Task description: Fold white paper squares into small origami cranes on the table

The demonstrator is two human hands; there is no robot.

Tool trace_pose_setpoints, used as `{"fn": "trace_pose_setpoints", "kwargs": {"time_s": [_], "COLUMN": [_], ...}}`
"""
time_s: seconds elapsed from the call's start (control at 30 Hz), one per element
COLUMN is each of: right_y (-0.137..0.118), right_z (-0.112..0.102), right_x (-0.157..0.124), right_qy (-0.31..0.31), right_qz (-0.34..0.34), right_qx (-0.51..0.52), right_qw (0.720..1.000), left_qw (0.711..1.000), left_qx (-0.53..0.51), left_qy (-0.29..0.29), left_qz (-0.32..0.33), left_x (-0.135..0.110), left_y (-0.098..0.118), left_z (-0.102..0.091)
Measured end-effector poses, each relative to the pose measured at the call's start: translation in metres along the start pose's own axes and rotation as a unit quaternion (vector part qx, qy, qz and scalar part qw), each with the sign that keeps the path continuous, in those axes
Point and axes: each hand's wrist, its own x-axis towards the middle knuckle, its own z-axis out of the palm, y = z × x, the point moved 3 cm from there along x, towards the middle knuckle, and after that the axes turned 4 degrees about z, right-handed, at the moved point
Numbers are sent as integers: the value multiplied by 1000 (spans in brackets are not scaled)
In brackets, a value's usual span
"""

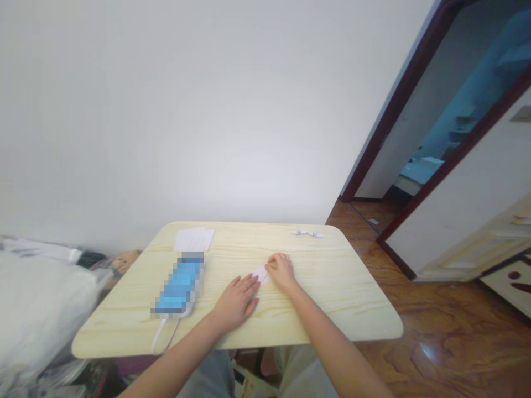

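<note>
A small white piece of paper (261,274) lies near the middle of a light wooden table (332,298). My left hand (237,302) rests flat on the table with fingers stretched out, its fingertips at the paper's near edge. My right hand (282,271) is curled, fingers pressed together on the paper's right end. Most of the paper is hidden under the two hands.
A blurred blue and white object (180,286) with a white cord lies at the table's left. White paper sheets (194,239) sit at the back left, a small folded white paper (307,234) at the back right. White bedding is left, a doorway right.
</note>
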Motion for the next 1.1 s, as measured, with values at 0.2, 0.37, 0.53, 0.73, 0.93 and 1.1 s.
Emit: {"fn": "trace_pose_setpoints", "kwargs": {"time_s": [0.2, 0.37, 0.53, 0.73, 0.93, 1.1], "right_y": [-6, -8, -11, -10, -9, -15], "right_z": [1, 5, 9, 0, -18, -26], "right_x": [-2, -7, -7, -11, -25, -21], "right_qy": [-11, 8, 39, -18, -156, -187], "right_qz": [-14, -14, -12, -62, -227, -268], "right_qx": [-32, -38, -55, -47, -48, -68], "right_qw": [999, 999, 998, 997, 960, 943], "left_qw": [1000, 999, 995, 994, 995, 995], "left_qx": [-5, 13, 62, 67, 64, 53], "left_qy": [20, 11, -61, -63, -56, -50], "left_qz": [-11, -32, -44, -57, -52, -62], "left_x": [0, 6, 20, 30, 26, 23], "left_y": [0, 7, 16, 15, 12, 7], "left_z": [6, 2, 3, -1, 5, 8]}}
